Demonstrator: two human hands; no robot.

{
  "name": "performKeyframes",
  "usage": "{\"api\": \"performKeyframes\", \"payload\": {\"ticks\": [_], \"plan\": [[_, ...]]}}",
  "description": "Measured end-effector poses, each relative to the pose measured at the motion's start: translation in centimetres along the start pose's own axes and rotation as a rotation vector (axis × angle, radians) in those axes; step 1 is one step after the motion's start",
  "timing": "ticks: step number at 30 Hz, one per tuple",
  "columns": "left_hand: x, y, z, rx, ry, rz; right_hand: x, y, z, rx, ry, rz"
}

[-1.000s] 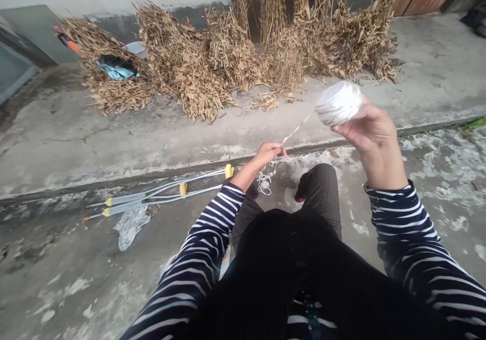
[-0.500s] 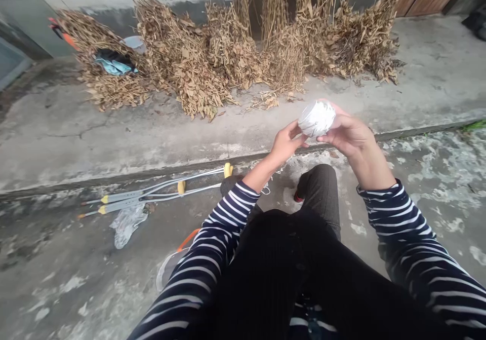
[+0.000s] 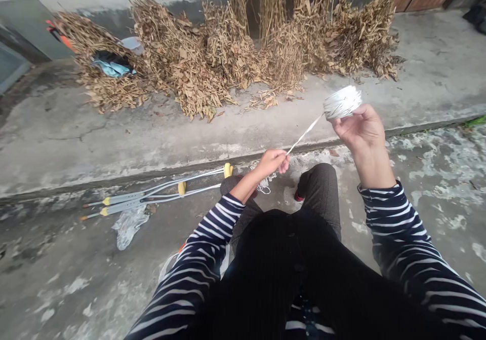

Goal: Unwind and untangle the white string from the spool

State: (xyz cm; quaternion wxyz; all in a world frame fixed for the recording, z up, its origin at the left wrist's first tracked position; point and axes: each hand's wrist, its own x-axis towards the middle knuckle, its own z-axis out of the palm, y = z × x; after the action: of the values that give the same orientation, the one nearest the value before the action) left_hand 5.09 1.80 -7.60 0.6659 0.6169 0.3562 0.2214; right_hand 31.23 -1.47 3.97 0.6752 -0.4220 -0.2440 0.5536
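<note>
A ball of white twine (image 3: 342, 102) sits in my right hand (image 3: 361, 129), whose fingers curl under and around its right side. From the ball, a taut strand (image 3: 306, 136) slants down and left to my left hand (image 3: 274, 161). That hand is closed on the strand's end, well apart from the ball. Below it, a loose tangle of white twine (image 3: 265, 184) lies on the ground by my left leg.
Dry plant bundles (image 3: 197, 71) lean along the wall on a raised concrete ledge (image 3: 125, 137). A pair of crutches (image 3: 152, 194) and a crumpled clear plastic bag (image 3: 129, 224) lie on the ground at left. A white bucket (image 3: 167, 265) is partly hidden by my left sleeve.
My left hand has left the ball and moved down and left, drawing out a strand. My right hand has carried the ball up and to the right.
</note>
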Motion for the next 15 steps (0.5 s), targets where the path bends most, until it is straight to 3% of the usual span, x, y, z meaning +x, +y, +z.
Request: {"api": "performKeyframes", "payload": {"ticks": [3, 5, 7, 9, 11, 15], "plan": [[-2.2, -4.1, -2.9, 0.147, 0.053, -0.100, 0.2, -1.1, -1.9, -0.027, 0.033, -0.082], [-3.2, -5.8, -5.3, 0.283, 0.148, -0.164, 0.0, -1.7, -2.8, -0.083, 0.026, -0.143], [-3.3, -6.0, -7.3, 0.465, 0.336, -0.170, -0.2, -1.9, -3.0, -0.132, 0.008, -0.174], [-2.5, -4.8, -7.8, 0.556, 0.482, -0.107, -0.6, -1.3, -2.5, -0.171, -0.042, -0.129], [-0.9, -2.6, -6.5, 0.442, 0.466, 0.005, -1.0, 0.1, -1.3, -0.209, -0.120, -0.033], [2.7, 1.7, -0.3, -0.052, 0.196, 0.242, -2.0, 3.1, 1.3, -0.248, -0.207, 0.078]]}}
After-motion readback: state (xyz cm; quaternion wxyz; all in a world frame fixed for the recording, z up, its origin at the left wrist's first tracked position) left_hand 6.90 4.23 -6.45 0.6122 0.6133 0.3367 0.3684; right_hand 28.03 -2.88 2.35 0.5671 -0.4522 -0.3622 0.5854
